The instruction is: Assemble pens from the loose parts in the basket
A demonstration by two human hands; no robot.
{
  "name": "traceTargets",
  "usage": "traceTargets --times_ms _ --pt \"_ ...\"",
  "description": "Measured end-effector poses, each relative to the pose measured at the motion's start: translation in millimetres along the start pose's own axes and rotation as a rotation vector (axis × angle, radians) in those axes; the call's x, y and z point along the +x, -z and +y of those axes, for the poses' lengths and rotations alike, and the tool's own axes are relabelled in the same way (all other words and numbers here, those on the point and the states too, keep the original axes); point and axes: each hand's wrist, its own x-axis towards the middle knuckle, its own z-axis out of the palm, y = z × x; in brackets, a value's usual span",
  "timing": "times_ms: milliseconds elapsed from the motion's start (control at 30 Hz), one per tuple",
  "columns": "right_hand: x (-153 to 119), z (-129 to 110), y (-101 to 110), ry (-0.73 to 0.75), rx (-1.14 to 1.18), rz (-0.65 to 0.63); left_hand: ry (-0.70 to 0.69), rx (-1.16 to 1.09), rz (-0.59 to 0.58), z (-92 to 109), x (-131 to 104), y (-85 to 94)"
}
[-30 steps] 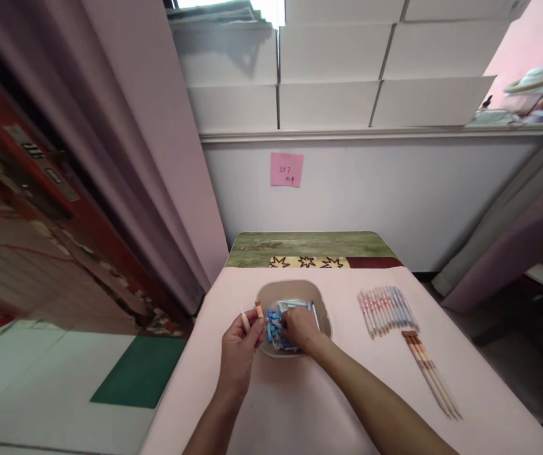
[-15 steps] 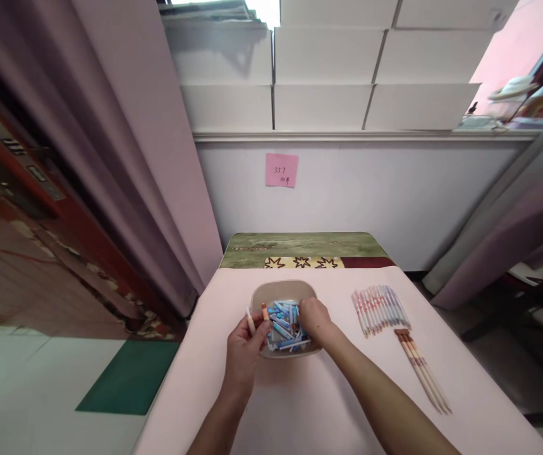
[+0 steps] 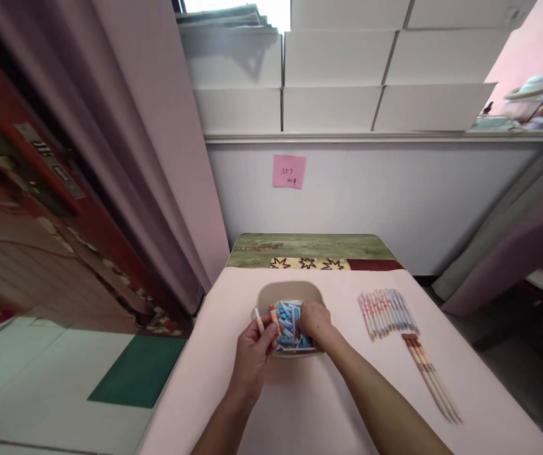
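A beige bin (image 3: 290,289) stands on the pink-covered table, holding many blue and white pen parts (image 3: 289,325). At its left rim my left hand (image 3: 255,347) is closed on two pen parts: a whitish one (image 3: 258,321) and an orange one with a brown end (image 3: 274,314). My right hand (image 3: 316,321) reaches into the bin's right side with its fingers curled down among the parts. What those fingers hold, if anything, is hidden.
On the right lies a row of pens (image 3: 387,313) with reddish and bluish patterns. Just in front of it are several brown-topped pens (image 3: 431,376), side by side. A pink note (image 3: 289,172) is stuck to the wall behind the table (image 3: 195,404).
The whole view has shifted slightly, so things sit a little further right. My left hand still grips both pen parts, and my right hand keeps working inside the bin.
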Motion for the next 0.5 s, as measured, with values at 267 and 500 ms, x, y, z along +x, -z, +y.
traceTargets --times_ms 267,500 --pt "-2.9 -4.9 -2.7 -0.035 0.068 0.009 -0.015 0.015 0.022 1.6 -0.7 4.0" --pt "-3.4 -5.7 -3.3 -0.039 0.179 0.027 -0.039 -0.003 0.063 6.5 -1.5 10.7"
